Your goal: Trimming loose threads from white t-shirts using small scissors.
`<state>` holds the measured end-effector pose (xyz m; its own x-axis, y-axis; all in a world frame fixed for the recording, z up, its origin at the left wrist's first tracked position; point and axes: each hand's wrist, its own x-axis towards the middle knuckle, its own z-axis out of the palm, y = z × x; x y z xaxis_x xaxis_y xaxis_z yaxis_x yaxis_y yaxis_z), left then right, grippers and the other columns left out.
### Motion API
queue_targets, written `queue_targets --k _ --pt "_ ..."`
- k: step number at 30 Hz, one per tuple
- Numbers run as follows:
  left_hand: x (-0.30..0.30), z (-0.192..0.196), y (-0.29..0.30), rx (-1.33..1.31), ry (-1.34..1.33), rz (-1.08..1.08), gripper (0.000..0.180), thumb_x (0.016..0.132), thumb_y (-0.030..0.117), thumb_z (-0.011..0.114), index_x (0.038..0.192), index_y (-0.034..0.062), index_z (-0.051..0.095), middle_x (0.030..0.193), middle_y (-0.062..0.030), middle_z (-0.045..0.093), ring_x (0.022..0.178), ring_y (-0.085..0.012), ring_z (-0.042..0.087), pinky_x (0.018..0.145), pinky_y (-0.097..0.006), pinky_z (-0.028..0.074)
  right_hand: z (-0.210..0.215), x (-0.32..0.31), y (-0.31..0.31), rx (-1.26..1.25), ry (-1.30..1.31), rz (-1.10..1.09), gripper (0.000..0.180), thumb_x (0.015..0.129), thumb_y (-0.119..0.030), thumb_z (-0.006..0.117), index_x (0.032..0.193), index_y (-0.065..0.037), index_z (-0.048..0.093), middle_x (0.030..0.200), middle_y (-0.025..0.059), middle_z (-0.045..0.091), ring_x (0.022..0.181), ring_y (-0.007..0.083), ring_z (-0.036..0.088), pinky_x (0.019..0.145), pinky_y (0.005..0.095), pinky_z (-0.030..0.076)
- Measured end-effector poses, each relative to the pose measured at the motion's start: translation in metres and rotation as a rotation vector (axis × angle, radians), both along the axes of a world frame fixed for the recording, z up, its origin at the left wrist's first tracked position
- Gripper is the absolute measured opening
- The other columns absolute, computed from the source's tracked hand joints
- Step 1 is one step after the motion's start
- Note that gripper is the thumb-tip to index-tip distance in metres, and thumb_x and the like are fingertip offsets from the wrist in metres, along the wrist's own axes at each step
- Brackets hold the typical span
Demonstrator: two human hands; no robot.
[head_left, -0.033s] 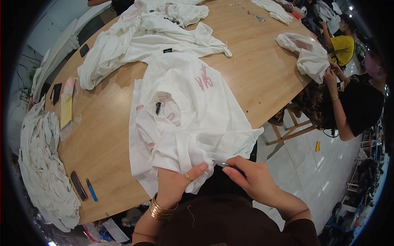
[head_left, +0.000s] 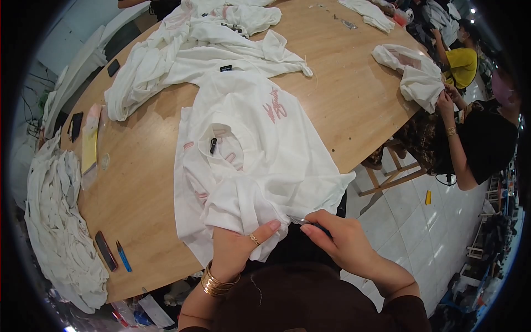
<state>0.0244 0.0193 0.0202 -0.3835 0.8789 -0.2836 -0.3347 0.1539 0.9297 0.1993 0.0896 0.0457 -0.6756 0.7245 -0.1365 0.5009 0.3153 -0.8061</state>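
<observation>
A white shirt (head_left: 265, 149) with a pink script print and a black neck label lies on the table, its near end over the edge towards me. My left hand (head_left: 235, 249) has its fingers under a fold of the shirt and its thumb on top, pinching the cloth; the fingers are hidden. In my right hand (head_left: 343, 243) is a pair of small thread snips (head_left: 298, 220) with silver blades and a dark handle. The snips' tips are at the cloth's seam edge, just right of my left thumb. Whether the blades are apart is too small to tell.
On the wooden table (head_left: 141, 193), more white garments (head_left: 182, 52) are heaped at the far side and a folded pile (head_left: 58, 221) at the left. A red-black case (head_left: 106, 252) and a blue tool (head_left: 123, 256) lie near it. A co-worker at the right handles white cloth (head_left: 417, 80).
</observation>
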Motion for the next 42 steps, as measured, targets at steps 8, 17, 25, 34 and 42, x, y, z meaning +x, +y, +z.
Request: queue_targets --k 8,17,25,34,42 --pt "0.001 0.0011 0.0003 -0.009 0.0 0.015 0.048 0.067 0.001 0.072 0.108 -0.0034 0.048 0.096 -0.009 0.059 0.086 -0.0149 0.058 0.075 -0.028 0.048 -0.0009 0.0045 -0.0047 0.107 0.073 0.052 0.019 0.082 -0.019 0.061 0.089 -0.002 0.055 0.071 0.0102 0.059 0.055 0.025 0.057 0.047 0.0306 0.043" --pt "0.003 0.0038 -0.0002 -0.015 -0.004 0.024 0.044 0.067 0.001 0.072 0.106 -0.004 0.05 0.093 -0.0092 0.06 0.084 -0.0147 0.059 0.074 -0.027 0.048 -0.0071 0.0042 -0.0054 0.177 0.063 0.04 0.019 0.082 -0.02 0.061 0.089 -0.003 0.055 0.073 0.0091 0.059 0.055 0.0245 0.057 0.046 0.031 0.044" --pt "0.0037 0.0018 -0.0009 -0.019 0.025 0.021 0.042 0.068 0.001 0.072 0.104 -0.004 0.052 0.092 -0.0089 0.06 0.082 -0.0144 0.059 0.073 -0.027 0.049 -0.0042 0.0031 -0.006 0.262 0.007 0.051 0.019 0.082 -0.021 0.061 0.088 -0.003 0.055 0.072 0.0083 0.058 0.054 0.0239 0.057 0.045 0.0311 0.044" --pt "0.0034 0.0026 0.0003 -0.008 0.031 0.015 0.044 0.068 0.002 0.072 0.105 -0.0035 0.051 0.093 -0.0084 0.059 0.084 -0.0144 0.058 0.074 -0.027 0.048 -0.004 0.0001 -0.0047 0.078 0.049 -0.008 0.02 0.083 -0.021 0.06 0.087 -0.002 0.055 0.068 0.0114 0.059 0.054 0.0263 0.058 0.047 0.0318 0.044" --pt "0.0031 -0.0016 -0.0007 -0.004 0.02 0.02 0.044 0.068 0.003 0.072 0.106 -0.004 0.05 0.094 -0.0086 0.059 0.084 -0.0142 0.057 0.074 -0.027 0.047 -0.0068 0.0007 -0.0042 0.095 0.046 -0.008 0.02 0.083 -0.022 0.06 0.086 -0.003 0.054 0.067 0.0108 0.058 0.053 0.0256 0.057 0.046 0.0314 0.043"
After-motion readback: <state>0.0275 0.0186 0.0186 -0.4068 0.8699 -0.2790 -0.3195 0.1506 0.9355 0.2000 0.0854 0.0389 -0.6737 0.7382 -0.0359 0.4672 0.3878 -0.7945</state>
